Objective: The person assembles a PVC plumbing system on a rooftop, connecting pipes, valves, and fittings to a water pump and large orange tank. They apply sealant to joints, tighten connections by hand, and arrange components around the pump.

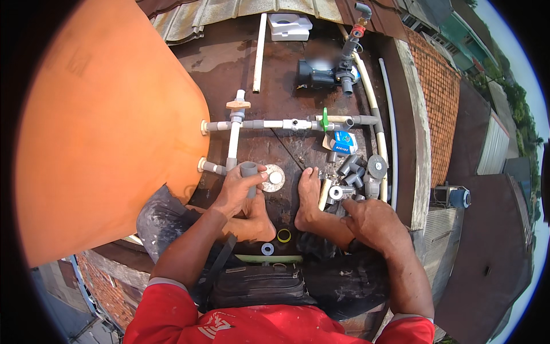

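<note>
With 12 o'clock at the top of the head view, the left hand [234, 188] is closed around a short grey tube [248, 173], its thumb crossing the front and its fingertips showing on the 3 o'clock side. The tube's long axis runs nearly from 12 to 6, with the open mouth at the 12 o'clock end; the grip covers part of its length. This is the nearer hand by far: from the right hand [375, 222], the tube lies well apart, between 9 and 10 o'clock. Just beside the tube, towards 10 o'clock, is the grey elbow [231, 163], and from that elbow the white pipe [234, 141] rises towards 12, its line close to the tube's own. The orange tank [114, 132] fills 10 o'clock from the left hand. The right hand has its fingers bent, the tips near the loose grey fittings [355, 170], which lie at about 11 o'clock from it; I cannot tell whether those fingers grip anything. At 12 o'clock from that hand sits a tool with a round grey disc [377, 166]. A yellow ring [283, 235] lies between 4 and 5 o'clock from the left hand.
</note>
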Action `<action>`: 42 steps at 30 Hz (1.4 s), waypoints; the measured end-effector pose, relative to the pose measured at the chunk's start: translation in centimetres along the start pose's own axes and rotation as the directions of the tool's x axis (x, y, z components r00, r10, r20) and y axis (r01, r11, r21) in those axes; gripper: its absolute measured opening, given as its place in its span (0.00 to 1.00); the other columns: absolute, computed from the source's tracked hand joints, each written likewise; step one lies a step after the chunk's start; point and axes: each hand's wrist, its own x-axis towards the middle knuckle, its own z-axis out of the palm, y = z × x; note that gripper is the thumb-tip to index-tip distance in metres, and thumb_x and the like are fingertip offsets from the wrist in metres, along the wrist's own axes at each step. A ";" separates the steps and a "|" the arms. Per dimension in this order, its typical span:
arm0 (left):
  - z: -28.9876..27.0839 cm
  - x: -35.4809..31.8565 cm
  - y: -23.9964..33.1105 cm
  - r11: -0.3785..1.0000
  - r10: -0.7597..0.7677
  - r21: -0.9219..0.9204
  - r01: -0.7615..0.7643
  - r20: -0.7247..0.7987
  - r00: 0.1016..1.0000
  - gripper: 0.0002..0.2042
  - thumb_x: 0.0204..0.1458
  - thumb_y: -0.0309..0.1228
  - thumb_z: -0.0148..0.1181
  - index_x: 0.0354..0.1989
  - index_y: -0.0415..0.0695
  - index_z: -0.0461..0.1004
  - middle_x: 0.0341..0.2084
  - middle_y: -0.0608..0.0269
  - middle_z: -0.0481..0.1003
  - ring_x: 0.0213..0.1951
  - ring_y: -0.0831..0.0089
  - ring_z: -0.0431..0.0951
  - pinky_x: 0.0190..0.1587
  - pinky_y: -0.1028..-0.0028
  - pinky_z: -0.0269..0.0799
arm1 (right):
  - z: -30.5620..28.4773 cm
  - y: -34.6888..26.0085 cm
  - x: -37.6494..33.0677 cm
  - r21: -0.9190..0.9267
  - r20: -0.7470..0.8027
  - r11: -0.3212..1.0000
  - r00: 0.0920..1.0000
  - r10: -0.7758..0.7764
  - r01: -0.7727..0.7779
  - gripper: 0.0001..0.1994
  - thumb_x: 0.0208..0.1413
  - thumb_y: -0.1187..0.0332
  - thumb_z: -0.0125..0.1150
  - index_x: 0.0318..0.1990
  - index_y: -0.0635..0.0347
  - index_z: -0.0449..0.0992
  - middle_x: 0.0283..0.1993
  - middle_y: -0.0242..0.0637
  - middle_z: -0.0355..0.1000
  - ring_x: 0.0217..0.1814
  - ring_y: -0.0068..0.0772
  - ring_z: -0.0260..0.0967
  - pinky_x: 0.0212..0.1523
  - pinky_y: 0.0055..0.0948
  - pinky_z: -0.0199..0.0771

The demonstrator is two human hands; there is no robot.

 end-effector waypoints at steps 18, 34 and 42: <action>0.0 0.0 0.1 1.000 -0.014 -0.017 0.014 0.010 1.000 0.13 0.64 0.27 0.72 0.54 0.37 0.82 0.38 0.60 0.84 0.34 0.74 0.82 0.39 0.73 0.78 | -0.3 -0.2 0.0 0.009 0.013 1.000 1.000 0.001 -0.001 0.13 0.66 0.61 0.70 0.49 0.60 0.82 0.34 0.54 0.84 0.42 0.63 0.85 0.45 0.58 0.85; 0.2 -0.3 0.2 0.999 0.003 0.044 -0.003 -0.005 1.000 0.14 0.63 0.27 0.73 0.54 0.36 0.82 0.37 0.60 0.84 0.35 0.75 0.82 0.39 0.73 0.79 | -0.3 -0.4 0.0 0.014 0.047 1.000 0.999 0.024 -0.024 0.13 0.67 0.61 0.69 0.48 0.61 0.82 0.36 0.54 0.84 0.43 0.63 0.85 0.46 0.59 0.84; 0.2 0.4 3.7 0.995 -0.041 -0.090 0.046 0.058 0.997 0.12 0.64 0.23 0.70 0.54 0.36 0.80 0.48 0.50 0.86 0.47 0.66 0.89 0.48 0.68 0.88 | -9.4 4.7 3.2 0.385 0.202 0.922 0.978 -0.045 -0.037 0.25 0.71 0.52 0.71 0.66 0.59 0.83 0.54 0.55 0.87 0.57 0.50 0.88 0.60 0.46 0.85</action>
